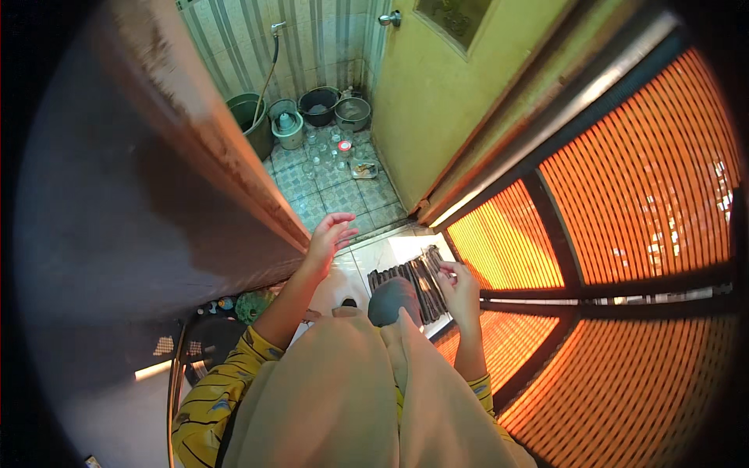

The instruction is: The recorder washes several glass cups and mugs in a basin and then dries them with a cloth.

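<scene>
My left hand (331,240) is raised in front of the bathroom doorway, its fingers loosely bent and apart, with nothing in it. To the right, my right hand (460,287) hangs above the edge of a dark slatted mat (427,282) on the white tiles. Its fingers are slightly curled and I see nothing between them. Farther in, on the bathroom floor, stand several clear glass jars (324,150). One jar has a red lid (344,146), and a small tray (364,169) sits beside them.
Along the bathroom's back wall stand a green bucket (248,125), a pale pail (288,132), a black basin (318,104) and a grey basin (353,114). A yellow door (437,101) is swung inward. Orange lattice panels (636,179) line the right; a dark wall (148,218) bounds the left.
</scene>
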Available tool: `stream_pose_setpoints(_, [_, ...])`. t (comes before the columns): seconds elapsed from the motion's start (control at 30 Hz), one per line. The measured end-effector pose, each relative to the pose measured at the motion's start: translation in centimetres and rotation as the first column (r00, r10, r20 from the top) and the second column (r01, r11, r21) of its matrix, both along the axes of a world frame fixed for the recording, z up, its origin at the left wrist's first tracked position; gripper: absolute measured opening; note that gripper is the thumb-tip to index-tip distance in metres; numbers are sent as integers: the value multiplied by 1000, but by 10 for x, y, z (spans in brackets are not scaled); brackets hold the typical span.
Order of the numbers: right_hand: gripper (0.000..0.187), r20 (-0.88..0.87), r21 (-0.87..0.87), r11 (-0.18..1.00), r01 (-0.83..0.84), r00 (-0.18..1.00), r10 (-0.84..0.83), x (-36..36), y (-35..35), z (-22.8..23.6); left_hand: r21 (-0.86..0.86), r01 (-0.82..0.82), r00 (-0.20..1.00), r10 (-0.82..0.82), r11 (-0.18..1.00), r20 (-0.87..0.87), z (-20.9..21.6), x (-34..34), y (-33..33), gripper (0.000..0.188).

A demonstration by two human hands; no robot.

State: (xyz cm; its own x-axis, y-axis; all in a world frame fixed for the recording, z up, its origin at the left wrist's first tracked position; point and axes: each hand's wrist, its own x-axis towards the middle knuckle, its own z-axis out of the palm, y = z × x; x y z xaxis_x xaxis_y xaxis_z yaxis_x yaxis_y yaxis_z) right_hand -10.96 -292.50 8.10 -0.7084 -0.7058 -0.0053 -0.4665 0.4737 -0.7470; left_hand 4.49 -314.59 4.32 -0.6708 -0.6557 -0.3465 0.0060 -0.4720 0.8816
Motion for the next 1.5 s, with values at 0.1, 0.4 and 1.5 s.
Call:
stream_pose_setpoints(0.1, [21,65,-21,999,-45,997,46,-47,-54,-6,115,-47,996,55,992,-65,-13,-30,-40,20])
stream_pose_setpoints(0.4, [21,170,-82,889,-451,872,458,-207,-254,-18,173,-528,848,507,831,155,-26,-94,-167,21])
stream_pose_setpoints(1.5, [19,88,341,398,-852,450,889,-106,-867,-296,-425,-722,372,824,547,428,-314,-6,-601,35])
